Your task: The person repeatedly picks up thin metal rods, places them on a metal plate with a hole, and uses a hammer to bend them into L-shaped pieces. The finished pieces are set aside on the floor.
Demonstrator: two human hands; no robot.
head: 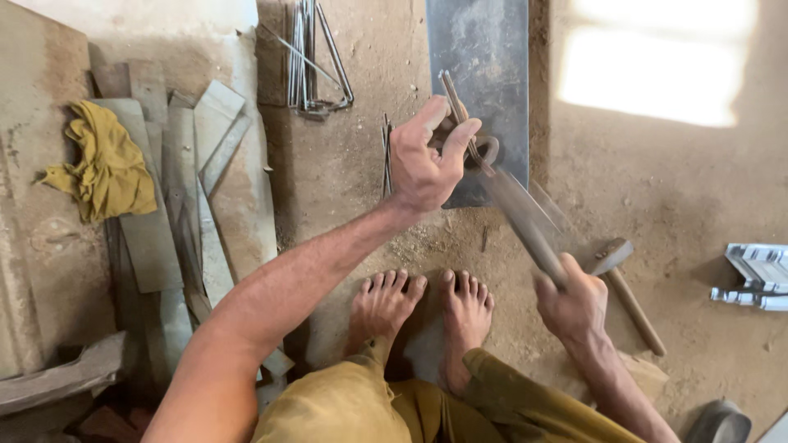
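Bent steel rod held and struck over a steel plate, seen from above.

Nearest, two bare feet [423,308] rest on the sandy floor [681,205], toes just short of the plate. The right hand [570,308] is clenched round a flat steel bar [525,217]; a hammer [624,283] lies just beside it. Farther, the left hand [427,160] pinches a looped rod [472,139] above the dark plate [484,74]. A glancing blow could likely catch the pinching fingers, or a slipped rod drop toward the unshod toes. Loose rods [316,61] lie farthest.
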